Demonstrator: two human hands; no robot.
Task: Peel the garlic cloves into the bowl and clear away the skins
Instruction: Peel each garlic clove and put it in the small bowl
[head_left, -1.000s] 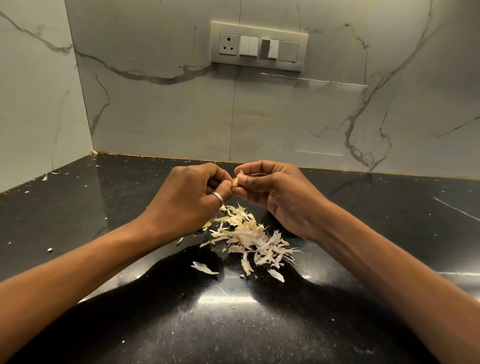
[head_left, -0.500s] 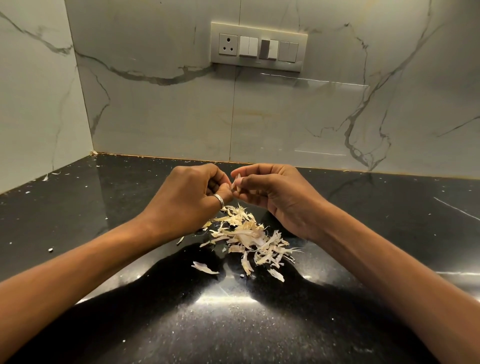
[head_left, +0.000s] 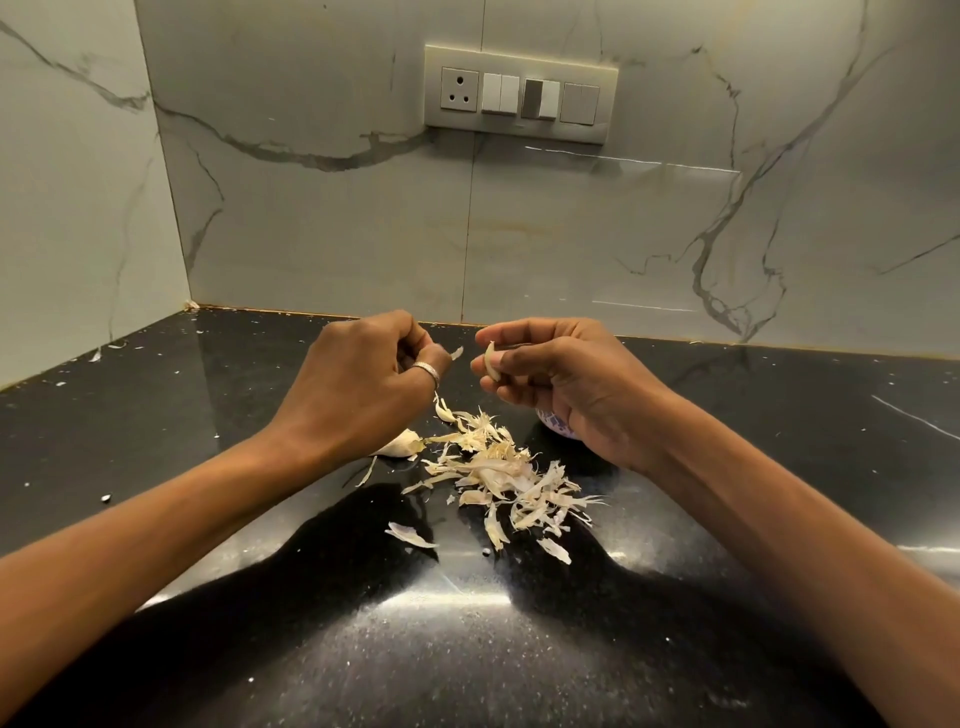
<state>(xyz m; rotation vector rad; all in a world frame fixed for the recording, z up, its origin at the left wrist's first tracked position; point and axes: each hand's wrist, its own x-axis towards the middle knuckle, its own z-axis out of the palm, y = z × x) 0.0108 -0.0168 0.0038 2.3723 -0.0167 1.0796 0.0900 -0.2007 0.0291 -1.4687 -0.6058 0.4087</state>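
above the black countertop (head_left: 208, 415), pinches a pale garlic clove (head_left: 491, 361) in the curled fingers of the right hand (head_left: 566, 384). grips a scrap of skin (head_left: 457, 353) with the ringed left hand (head_left: 358, 389), just apart from the clove. below, a heap of skins (head_left: 498, 467), one whole clove (head_left: 400, 444) (half under the left wrist) and a sliver of bowl (head_left: 553, 423) beneath the right palm.

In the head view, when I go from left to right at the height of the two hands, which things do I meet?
left hand → scrap of skin pinched in its fingers → garlic clove → right hand, which holds the clove
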